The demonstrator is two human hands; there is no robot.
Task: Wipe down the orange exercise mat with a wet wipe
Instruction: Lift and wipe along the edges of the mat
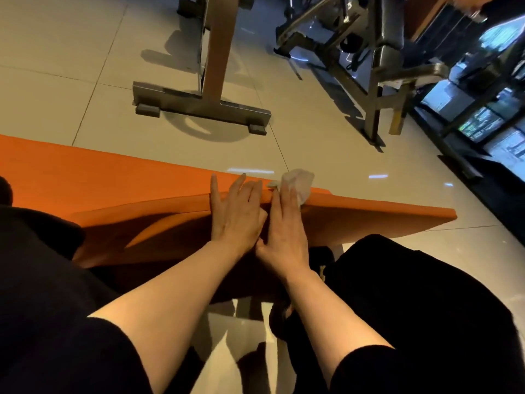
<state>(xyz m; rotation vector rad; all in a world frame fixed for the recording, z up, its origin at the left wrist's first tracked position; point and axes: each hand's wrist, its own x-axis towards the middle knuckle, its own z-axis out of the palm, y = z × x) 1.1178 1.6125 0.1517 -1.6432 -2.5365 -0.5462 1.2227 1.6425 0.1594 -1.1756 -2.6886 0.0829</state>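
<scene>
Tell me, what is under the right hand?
Under the right hand lies the white wet wipe, pressed onto the orange mat. Only its far part shows; the fingers cover the rest.

orange mat cut off at left edge. wet wipe partly hidden under right hand fingers. gym machines cropped at top, far ones blurred.

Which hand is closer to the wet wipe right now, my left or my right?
Right. The right hand lies on the wet wipe, fingers pressing it at the far edge of the orange mat. The left hand rests flat on the mat just beside it, not touching the wipe.
</scene>
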